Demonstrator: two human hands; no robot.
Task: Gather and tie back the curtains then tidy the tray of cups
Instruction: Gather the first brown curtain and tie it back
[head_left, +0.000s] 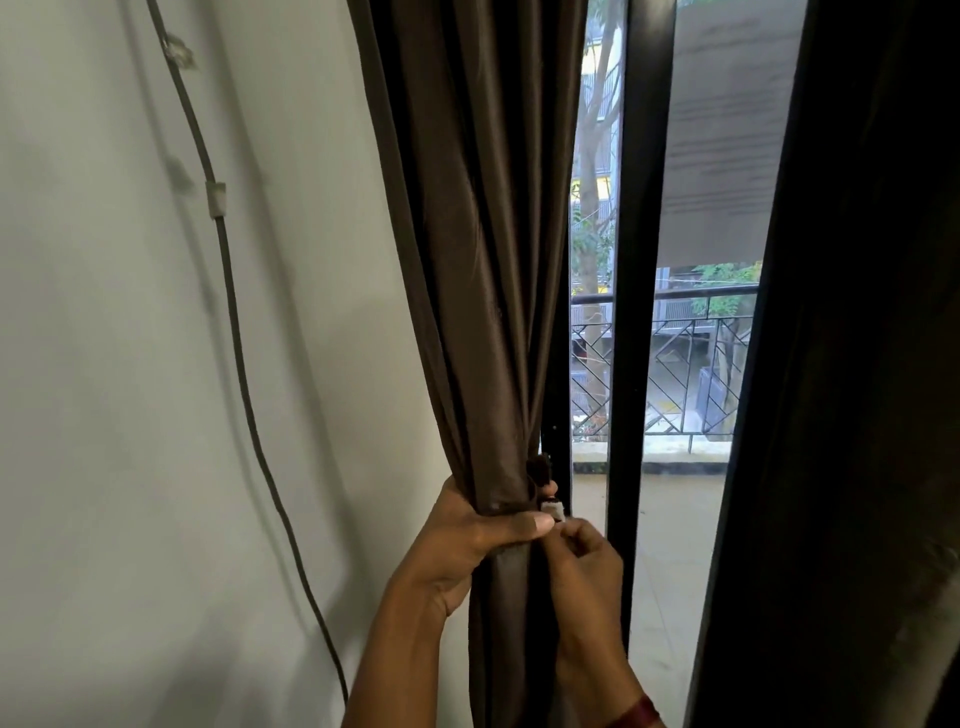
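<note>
A dark brown curtain (483, 260) hangs left of the glass door, gathered into a narrow bunch low down. My left hand (478, 540) grips that bunch, thumb laid across its front. My right hand (587, 561) is just right of it, fingers curled, pinching the end of a brown tie-back strap with a small white patch (551, 508) at the bunch's right edge. A second dark curtain (852, 364) hangs at the far right, loose. No tray or cups are in view.
A grey cable (228, 291) clipped to the white wall (130, 415) runs down on the left. The black door frame (631, 312) stands between the curtains, with a balcony railing (670, 364) and trees beyond the glass.
</note>
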